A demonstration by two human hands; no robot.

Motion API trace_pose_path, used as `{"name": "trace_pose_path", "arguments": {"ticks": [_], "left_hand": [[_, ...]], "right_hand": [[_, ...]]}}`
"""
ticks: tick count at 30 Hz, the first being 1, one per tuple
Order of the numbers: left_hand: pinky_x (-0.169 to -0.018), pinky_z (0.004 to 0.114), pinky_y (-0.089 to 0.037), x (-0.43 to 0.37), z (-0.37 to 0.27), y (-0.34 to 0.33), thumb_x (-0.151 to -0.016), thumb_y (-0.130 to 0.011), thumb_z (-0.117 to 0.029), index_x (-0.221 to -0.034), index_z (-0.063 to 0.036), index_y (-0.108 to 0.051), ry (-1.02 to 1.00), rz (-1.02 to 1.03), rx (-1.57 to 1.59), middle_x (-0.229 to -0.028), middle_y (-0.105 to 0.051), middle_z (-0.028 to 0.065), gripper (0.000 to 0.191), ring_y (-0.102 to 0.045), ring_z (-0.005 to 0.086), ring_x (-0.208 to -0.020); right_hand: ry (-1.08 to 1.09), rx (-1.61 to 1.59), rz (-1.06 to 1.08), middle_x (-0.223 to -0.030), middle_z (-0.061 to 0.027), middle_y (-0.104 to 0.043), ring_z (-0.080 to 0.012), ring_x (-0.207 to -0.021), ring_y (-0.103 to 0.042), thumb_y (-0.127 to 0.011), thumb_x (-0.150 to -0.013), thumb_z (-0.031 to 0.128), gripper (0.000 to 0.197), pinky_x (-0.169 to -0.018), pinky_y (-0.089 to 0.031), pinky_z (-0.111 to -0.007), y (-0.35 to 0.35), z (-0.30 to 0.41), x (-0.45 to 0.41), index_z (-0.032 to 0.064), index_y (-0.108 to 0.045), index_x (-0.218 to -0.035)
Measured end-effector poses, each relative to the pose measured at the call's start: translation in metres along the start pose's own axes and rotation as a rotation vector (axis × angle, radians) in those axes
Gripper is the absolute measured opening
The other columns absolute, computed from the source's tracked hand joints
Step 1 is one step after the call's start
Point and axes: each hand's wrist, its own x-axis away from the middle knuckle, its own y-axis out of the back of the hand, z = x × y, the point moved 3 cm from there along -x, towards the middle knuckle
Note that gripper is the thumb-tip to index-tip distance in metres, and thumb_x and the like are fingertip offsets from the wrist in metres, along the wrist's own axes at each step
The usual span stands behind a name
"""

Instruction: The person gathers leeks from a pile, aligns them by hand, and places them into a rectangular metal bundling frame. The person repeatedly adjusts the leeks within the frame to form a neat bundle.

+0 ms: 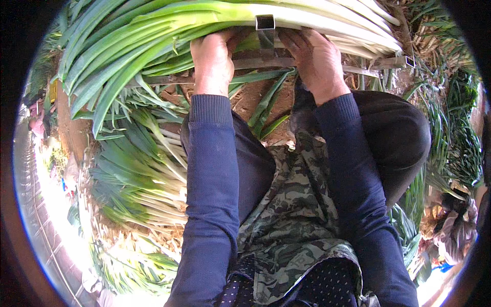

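Observation:
A thick bundle of long green onions [226, 13] spans the top of the view, leaves to the left and white stalks to the right. It lies across a metal rack whose upright square tube [266, 36] has an open end in front of the stalks. My left hand [212, 55] is against the bundle's near underside, left of the tube. On the tube's other side my right hand [316, 57] reaches under the white stalks, its fingers pointing toward the tube. The fingertips of both hands are hidden or in shadow, so their grip does not show.
A pile of green onions [142, 180] lies on the ground at left, with more onions [462, 126] at right. Loose leaves [268, 103] lie between my knees below the rack's crossbar [264, 63]. Another square tube end [409, 61] sticks out at right.

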Motion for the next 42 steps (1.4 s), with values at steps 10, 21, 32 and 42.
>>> {"name": "trace_pose_path", "arguments": {"ticks": [10,21,32,42], "left_hand": [[-0.104,0.053,-0.057,-0.002,-0.038,0.037,-0.088,-0.059,0.014,-0.136,0.0021,-0.055,-0.197,-0.194,-0.118,-0.133,-0.062,0.0184,0.049,-0.067,0.0326,-0.117],[-0.105,0.048,-0.057,0.002,-0.022,0.049,-0.081,-0.057,0.022,-0.133,0.006,-0.057,-0.151,-0.109,0.032,-0.132,-0.063,0.0184,0.054,-0.067,0.0342,-0.116],[-0.113,0.047,-0.05,0.018,-0.031,0.033,-0.088,-0.074,0.003,-0.126,0.0025,-0.061,-0.044,-0.002,0.118,-0.121,-0.067,0.0144,0.041,-0.064,0.0283,-0.115],[-0.108,0.053,-0.053,0.009,-0.021,0.04,-0.094,-0.07,0.003,-0.131,-0.0014,-0.063,-0.11,-0.108,0.029,-0.13,-0.066,0.0133,0.038,-0.065,0.0285,-0.119]], "right_hand": [[0.109,-0.039,-0.235,-0.118,-0.0148,-0.064,-0.0278,-0.106,-0.07,-0.056,-0.096,-0.007,0.028,-0.087,-0.068,-0.042,0.029,0.025,0.0,-0.0055,-0.054,-0.124],[0.024,0.09,-0.048,-0.117,-0.0208,-0.066,-0.0362,-0.102,-0.074,-0.051,-0.105,0.012,0.03,-0.088,-0.066,-0.05,0.066,0.045,-0.021,-0.0074,-0.053,-0.127],[0.095,0.243,-0.225,-0.114,-0.022,-0.07,-0.0335,-0.09,-0.078,-0.052,-0.109,0.027,0.041,-0.071,-0.067,-0.043,0.081,0.047,-0.023,-0.0045,-0.05,-0.135],[0.291,0.224,-0.409,-0.112,-0.022,-0.069,-0.0333,-0.085,-0.077,-0.061,-0.104,0.025,0.041,-0.065,-0.069,-0.044,0.125,0.072,-0.042,-0.0069,-0.055,-0.128]]}}
